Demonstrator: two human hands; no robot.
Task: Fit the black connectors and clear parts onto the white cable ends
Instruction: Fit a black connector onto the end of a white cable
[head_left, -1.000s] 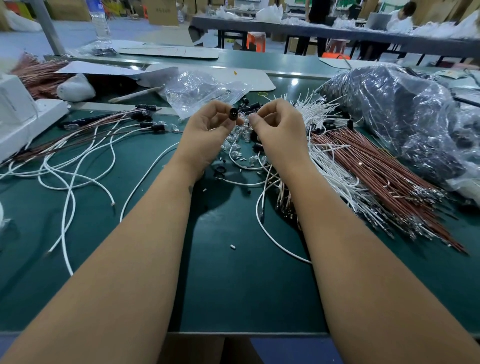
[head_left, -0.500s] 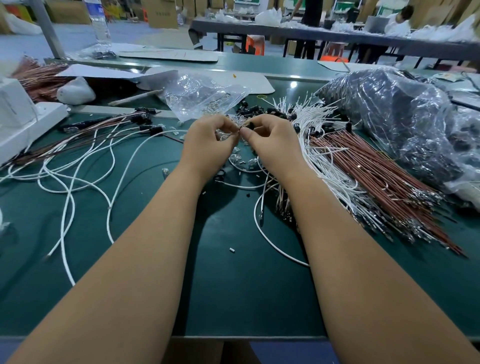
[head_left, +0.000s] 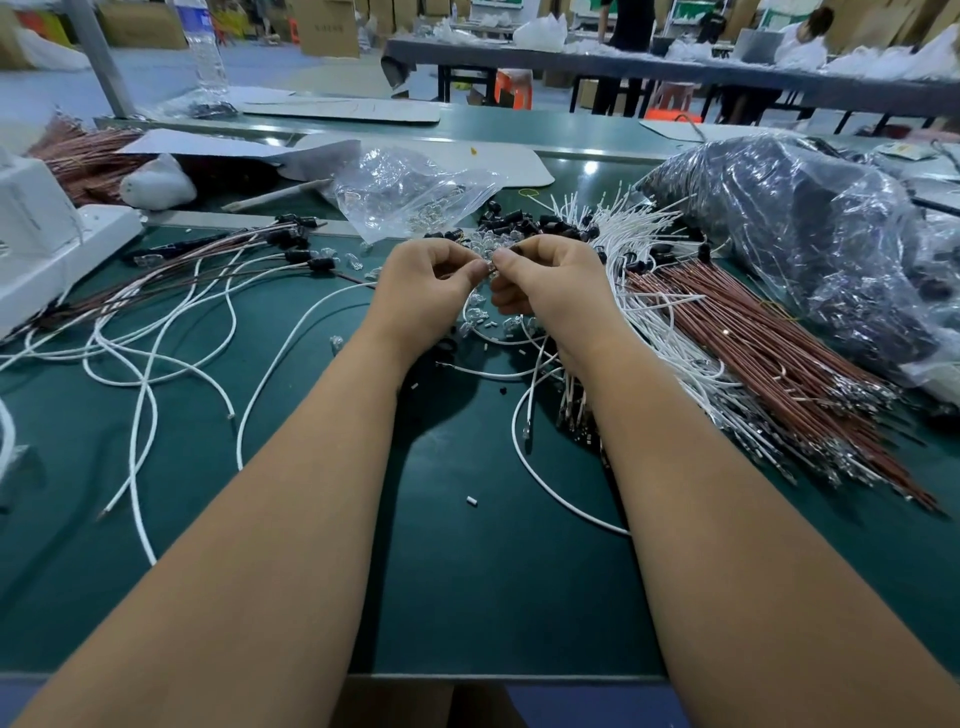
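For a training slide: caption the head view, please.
Both hands pinch a small part together above loose white cables on a green bench.

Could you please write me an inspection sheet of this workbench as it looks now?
Surface: green bench mat, small white bits on it.
Job's things: black connectors and clear parts heaped behind the hands; finished ends at left.
Clutter: clear bag, dark bag.
Grippers: left hand and right hand pinch a small part together.
Cables: loose white cables; brown wire bundle.
Surroundings: water bottle, far tables, people.
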